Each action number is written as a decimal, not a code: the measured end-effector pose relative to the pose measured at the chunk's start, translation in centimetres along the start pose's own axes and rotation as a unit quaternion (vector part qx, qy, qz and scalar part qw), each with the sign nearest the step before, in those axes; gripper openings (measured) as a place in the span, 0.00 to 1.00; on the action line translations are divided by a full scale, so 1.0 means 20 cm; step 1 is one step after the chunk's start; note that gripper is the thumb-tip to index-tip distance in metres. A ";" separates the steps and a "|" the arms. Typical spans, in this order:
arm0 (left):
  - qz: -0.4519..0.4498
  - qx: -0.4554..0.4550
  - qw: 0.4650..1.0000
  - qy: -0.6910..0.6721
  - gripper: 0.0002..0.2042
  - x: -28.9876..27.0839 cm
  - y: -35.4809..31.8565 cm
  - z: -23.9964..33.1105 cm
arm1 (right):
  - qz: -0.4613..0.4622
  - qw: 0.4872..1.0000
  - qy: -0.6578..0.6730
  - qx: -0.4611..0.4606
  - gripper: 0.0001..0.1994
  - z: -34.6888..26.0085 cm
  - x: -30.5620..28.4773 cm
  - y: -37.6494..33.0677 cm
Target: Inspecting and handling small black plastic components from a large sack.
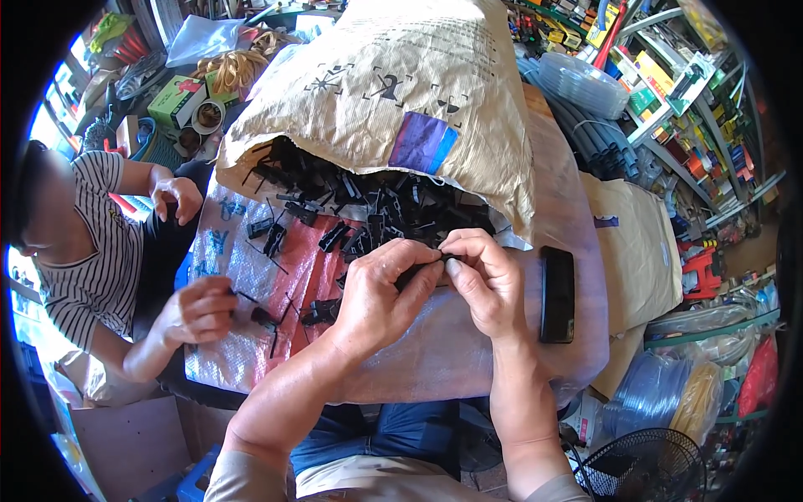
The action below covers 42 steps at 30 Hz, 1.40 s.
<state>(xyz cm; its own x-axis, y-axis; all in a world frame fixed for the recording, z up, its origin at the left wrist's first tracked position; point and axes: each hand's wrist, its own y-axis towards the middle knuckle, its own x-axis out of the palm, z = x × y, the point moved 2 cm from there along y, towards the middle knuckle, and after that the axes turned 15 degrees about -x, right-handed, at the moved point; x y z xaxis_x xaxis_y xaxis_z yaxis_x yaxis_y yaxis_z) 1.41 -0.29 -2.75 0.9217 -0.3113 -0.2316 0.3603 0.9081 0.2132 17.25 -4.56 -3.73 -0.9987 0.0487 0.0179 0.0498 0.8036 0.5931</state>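
Observation:
My left hand (381, 289) and my right hand (485, 280) meet over the near middle of the covered table, fingertips pinched together on a small black plastic part (444, 258). Most of that part is hidden by my fingers. Just beyond them, a heap of similar black plastic parts (376, 209) spills from the mouth of a large tan paper sack (335, 109). Several loose black parts (268, 234) lie to the left of the heap, some with thin stems. At the left, another person's hand (201, 311) is by a black part (266, 317).
A black phone (558, 294) lies on the table sheet (435, 360) right of my hands. The co-worker in a striped shirt (100, 217) sits at the left. Shelves with hoses (581, 84) and a tan sack (631, 251) stand at the right. A black fan (644, 464) is at lower right.

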 end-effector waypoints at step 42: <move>-0.096 0.003 0.993 0.068 0.14 -0.06 0.01 0.03 | -0.057 0.990 -0.011 0.127 0.06 -0.04 -0.06 0.00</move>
<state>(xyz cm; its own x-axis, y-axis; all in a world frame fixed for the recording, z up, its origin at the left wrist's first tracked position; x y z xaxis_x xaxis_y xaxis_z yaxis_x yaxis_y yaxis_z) 0.48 0.19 -1.92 0.8080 -0.4374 -0.3948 0.5290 0.8336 0.1591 18.44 -5.18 -3.11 -0.9976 -0.0412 -0.0564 -0.0592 0.9274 0.3693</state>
